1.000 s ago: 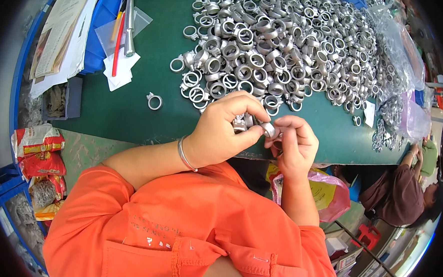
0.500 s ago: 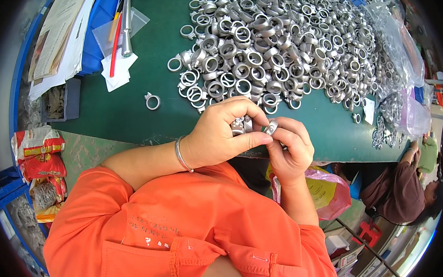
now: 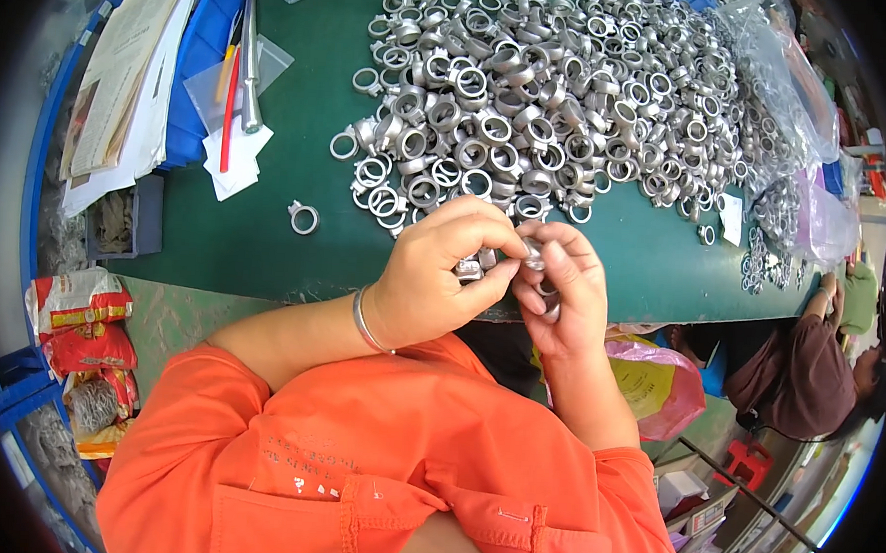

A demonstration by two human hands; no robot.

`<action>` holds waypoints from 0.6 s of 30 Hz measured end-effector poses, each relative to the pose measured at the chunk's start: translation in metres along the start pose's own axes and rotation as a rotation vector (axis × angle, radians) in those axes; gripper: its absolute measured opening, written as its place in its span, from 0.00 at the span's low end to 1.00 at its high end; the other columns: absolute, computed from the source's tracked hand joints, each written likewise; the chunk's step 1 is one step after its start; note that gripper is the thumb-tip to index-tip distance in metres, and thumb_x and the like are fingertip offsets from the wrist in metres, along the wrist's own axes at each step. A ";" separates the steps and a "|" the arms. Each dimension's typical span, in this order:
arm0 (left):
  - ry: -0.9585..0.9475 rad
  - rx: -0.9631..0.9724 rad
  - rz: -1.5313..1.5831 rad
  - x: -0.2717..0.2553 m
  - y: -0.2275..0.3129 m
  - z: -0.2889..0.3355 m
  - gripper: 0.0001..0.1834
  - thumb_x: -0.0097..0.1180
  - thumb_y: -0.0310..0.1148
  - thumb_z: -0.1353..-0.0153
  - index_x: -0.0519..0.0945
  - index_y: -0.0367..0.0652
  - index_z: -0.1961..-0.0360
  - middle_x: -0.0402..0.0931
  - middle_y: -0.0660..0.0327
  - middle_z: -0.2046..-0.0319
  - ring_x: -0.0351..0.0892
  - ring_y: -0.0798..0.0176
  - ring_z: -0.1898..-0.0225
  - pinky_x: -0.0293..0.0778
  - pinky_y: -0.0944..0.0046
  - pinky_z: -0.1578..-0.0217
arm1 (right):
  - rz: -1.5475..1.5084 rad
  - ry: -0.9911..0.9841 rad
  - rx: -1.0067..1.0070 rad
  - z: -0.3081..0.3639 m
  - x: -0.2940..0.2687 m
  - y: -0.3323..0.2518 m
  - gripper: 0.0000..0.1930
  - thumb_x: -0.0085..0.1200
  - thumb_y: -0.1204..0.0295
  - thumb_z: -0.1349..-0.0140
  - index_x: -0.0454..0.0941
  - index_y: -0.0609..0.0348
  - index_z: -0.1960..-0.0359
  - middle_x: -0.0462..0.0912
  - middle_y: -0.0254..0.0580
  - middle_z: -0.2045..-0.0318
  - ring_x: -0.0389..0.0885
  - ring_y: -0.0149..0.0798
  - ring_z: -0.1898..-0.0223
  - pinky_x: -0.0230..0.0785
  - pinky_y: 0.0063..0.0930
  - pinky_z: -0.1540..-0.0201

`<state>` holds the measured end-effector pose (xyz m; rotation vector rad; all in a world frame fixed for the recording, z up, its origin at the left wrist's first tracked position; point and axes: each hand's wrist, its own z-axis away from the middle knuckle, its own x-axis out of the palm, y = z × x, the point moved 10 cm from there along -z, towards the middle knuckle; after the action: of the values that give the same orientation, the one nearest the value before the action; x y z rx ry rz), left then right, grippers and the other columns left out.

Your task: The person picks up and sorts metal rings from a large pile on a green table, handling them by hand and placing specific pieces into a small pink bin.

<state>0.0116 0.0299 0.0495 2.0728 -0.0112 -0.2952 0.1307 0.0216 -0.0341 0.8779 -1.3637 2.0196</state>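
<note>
Metal ring pinched between left hand and right hand, by the near edge of the desk.
Probably light, stiff and slick, best held by its outer band; both hands curl around more metal pieces (a heap of rings lies beyond).

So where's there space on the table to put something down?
Bare green tabletop shows between the metal rod and the heap of metal rings, beyond the lone ring, and along the near edge between the right hand and the small metal parts. It's crowded across the heap and by the clear plastic.
</note>
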 end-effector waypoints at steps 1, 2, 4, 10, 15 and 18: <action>0.062 0.048 -0.041 -0.005 0.009 0.000 0.12 0.60 0.16 0.58 0.77 0.40 0.71 0.74 0.58 0.72 0.73 0.65 0.72 0.70 0.69 0.72 | -0.137 -0.011 0.058 -0.002 0.002 0.007 0.07 0.50 0.76 0.41 0.72 0.63 0.62 0.76 0.48 0.62 0.70 0.26 0.72 0.58 0.11 0.83; 0.124 0.097 -0.081 -0.011 0.017 -0.002 0.12 0.60 0.16 0.58 0.76 0.40 0.71 0.74 0.58 0.72 0.73 0.64 0.72 0.70 0.69 0.73 | -0.302 -0.129 0.178 -0.003 0.009 0.016 0.09 0.46 0.70 0.38 0.72 0.62 0.60 0.76 0.47 0.62 0.73 0.31 0.68 0.67 0.18 0.76; 0.142 0.325 -0.149 -0.009 0.048 -0.005 0.12 0.63 0.19 0.60 0.77 0.42 0.72 0.73 0.59 0.70 0.73 0.61 0.70 0.71 0.65 0.71 | -0.266 0.018 0.147 0.000 0.021 0.023 0.14 0.41 0.63 0.36 0.72 0.62 0.58 0.76 0.46 0.61 0.74 0.37 0.61 0.70 0.28 0.61; -0.158 0.400 -0.382 0.057 0.064 -0.026 0.11 0.63 0.37 0.60 0.75 0.48 0.75 0.71 0.64 0.65 0.70 0.58 0.57 0.57 0.44 0.48 | -0.370 0.097 0.016 0.011 0.007 0.001 0.19 0.34 0.57 0.36 0.70 0.54 0.52 0.73 0.44 0.53 0.71 0.41 0.51 0.65 0.34 0.48; -0.115 0.428 -0.230 0.035 0.055 -0.024 0.09 0.63 0.25 0.58 0.76 0.42 0.73 0.74 0.57 0.68 0.74 0.55 0.64 0.67 0.56 0.56 | -0.644 -0.084 -0.072 0.059 -0.054 -0.053 0.15 0.45 0.60 0.40 0.75 0.50 0.56 0.73 0.42 0.61 0.68 0.34 0.66 0.63 0.24 0.78; -0.068 0.246 -0.091 0.027 0.029 -0.020 0.07 0.59 0.18 0.56 0.77 0.37 0.73 0.75 0.55 0.69 0.75 0.58 0.69 0.72 0.65 0.69 | -0.568 0.159 -0.380 0.127 -0.148 -0.096 0.13 0.48 0.63 0.42 0.75 0.50 0.57 0.72 0.39 0.61 0.67 0.33 0.67 0.61 0.20 0.79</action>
<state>0.0456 0.0286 0.0784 2.3103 0.0057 -0.4380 0.3234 -0.0764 -0.0571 0.7960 -1.1840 1.3174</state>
